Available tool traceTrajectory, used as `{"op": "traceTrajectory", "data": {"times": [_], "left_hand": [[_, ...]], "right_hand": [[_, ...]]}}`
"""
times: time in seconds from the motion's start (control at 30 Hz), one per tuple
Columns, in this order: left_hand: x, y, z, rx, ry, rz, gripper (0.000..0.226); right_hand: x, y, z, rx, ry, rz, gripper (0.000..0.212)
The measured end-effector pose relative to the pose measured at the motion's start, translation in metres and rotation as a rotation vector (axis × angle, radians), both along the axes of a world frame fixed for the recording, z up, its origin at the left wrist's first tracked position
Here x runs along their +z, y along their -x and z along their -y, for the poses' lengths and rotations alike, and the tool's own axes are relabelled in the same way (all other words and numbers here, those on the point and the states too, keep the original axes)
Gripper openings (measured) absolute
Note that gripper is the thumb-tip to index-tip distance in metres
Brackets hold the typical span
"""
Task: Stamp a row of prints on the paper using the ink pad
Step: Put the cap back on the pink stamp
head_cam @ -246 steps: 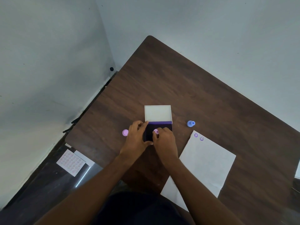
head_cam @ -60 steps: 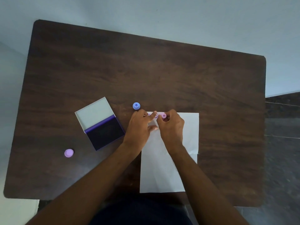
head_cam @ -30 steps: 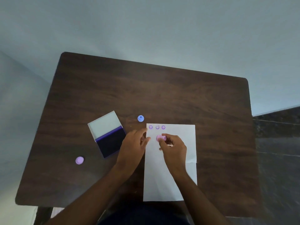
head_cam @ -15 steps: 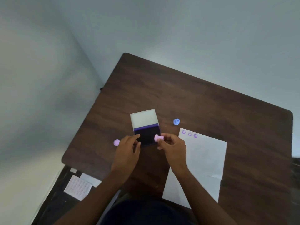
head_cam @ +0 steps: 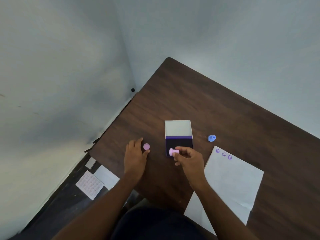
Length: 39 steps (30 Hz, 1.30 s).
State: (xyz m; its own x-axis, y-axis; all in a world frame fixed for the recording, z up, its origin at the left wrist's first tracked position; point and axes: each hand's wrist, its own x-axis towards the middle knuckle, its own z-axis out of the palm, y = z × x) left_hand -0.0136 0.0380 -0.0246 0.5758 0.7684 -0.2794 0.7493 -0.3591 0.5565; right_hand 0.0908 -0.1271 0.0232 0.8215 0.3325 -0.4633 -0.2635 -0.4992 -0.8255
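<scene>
Over the dark rectangular ink pad (head_cam: 179, 144), the right hand (head_cam: 189, 158) pinches a pink cylindrical stamp (head_cam: 173, 151).

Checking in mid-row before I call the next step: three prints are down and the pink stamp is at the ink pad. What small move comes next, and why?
Probably cap it: the left hand reaches to the pink cap, and the right hand holds the pink stamp sideways over the ink pad, not face down. Paper shows three prints.

Left hand (head_cam: 136, 154) lies flat, fingers straight; right hand (head_cam: 188, 157) curled in a pinching grip.
</scene>
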Motion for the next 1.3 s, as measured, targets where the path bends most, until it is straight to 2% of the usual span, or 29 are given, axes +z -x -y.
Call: {"op": "traceTrajectory", "data": {"times": [0.13,0.2,0.3,0.6,0.77,0.93,1.07,1.17,1.3], "left_hand": [[-0.007,0.002,-0.005,-0.090,-0.064,0.037,0.036],[-0.007,0.002,-0.004,-0.030,0.027,0.068,0.034],[-0.002,0.001,0.000,0.019,0.213,0.111,0.045],[0.016,-0.002,0.019,-0.113,0.305,0.234,0.026],[0.017,0.000,0.020,-0.108,0.384,0.214,0.031],[0.010,-0.010,0.017,-0.160,0.435,0.102,0.031],[0.011,-0.005,0.017,-0.090,0.407,0.103,0.034],[0.014,-0.003,0.020,-0.076,0.459,0.120,0.024],[0.013,-0.010,0.021,-0.008,0.520,0.073,0.029]], "right_hand": [[0.005,0.000,-0.005,0.006,-0.018,-0.005,0.013],[0.007,-0.001,-0.007,0.005,-0.021,-0.007,0.014],[0.009,-0.003,-0.011,-0.003,-0.032,-0.020,0.020],[0.017,0.005,-0.020,-0.046,-0.115,-0.126,0.028],[0.019,0.007,-0.020,-0.047,-0.141,-0.136,0.029],[0.019,0.008,-0.020,-0.058,-0.124,-0.134,0.029],[0.019,0.011,-0.020,-0.062,-0.146,-0.153,0.023],[0.018,0.014,-0.021,-0.069,-0.128,-0.189,0.019],[0.016,0.016,-0.021,-0.059,-0.128,-0.220,0.021]]}}
